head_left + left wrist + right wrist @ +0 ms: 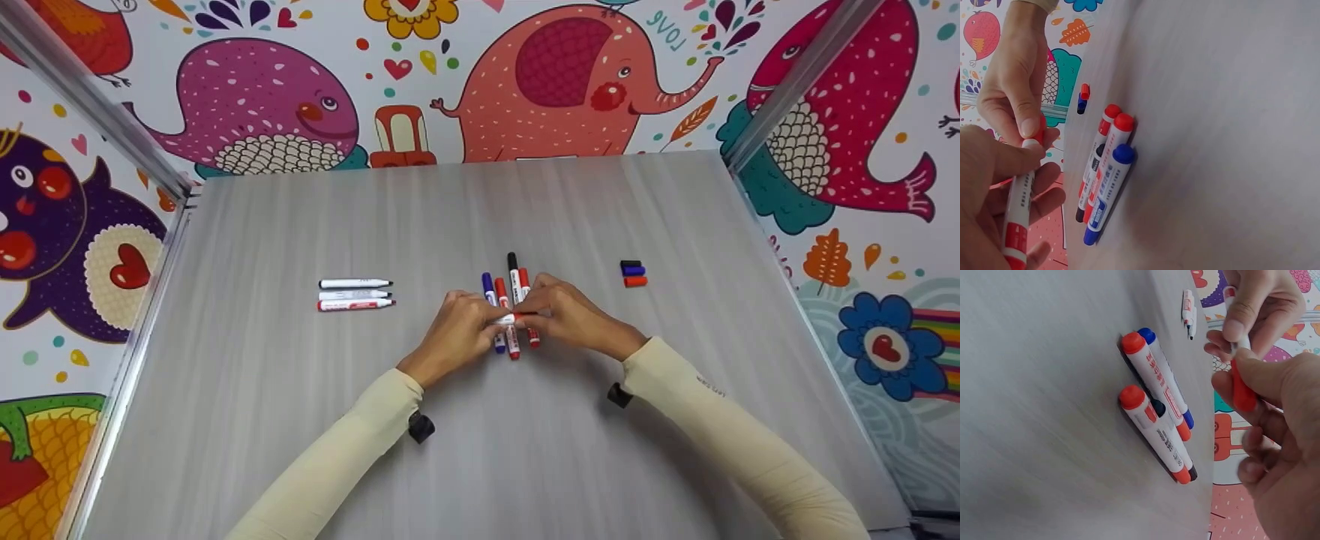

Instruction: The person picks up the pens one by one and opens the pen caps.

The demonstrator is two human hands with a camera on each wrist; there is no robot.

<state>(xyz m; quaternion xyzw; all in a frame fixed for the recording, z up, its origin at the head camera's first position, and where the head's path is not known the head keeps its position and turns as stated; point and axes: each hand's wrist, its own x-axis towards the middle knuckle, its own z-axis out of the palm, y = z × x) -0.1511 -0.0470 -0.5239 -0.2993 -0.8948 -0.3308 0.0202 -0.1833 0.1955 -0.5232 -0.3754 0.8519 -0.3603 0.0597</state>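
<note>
My left hand [461, 322] grips a white marker [1018, 205] with a red label and red end. At the marker's other end, my right hand [574, 313] pinches the red cap [1243, 389] between thumb and fingers. Both hands meet above several capped markers lying side by side on the table: a blue one [1109, 194], a black one [514, 271] and two red ones, the nearer a red marker [1157, 379] beside the blue. Fingers hide part of the held marker where cap and barrel meet.
On the left of the table [247, 420] lie three uncapped markers [354, 295], tips pointing right. To the right is a short row of loose caps: black [631, 264], blue [634, 271] and red [635, 282]. Cartoon-printed walls [405, 82] border the table.
</note>
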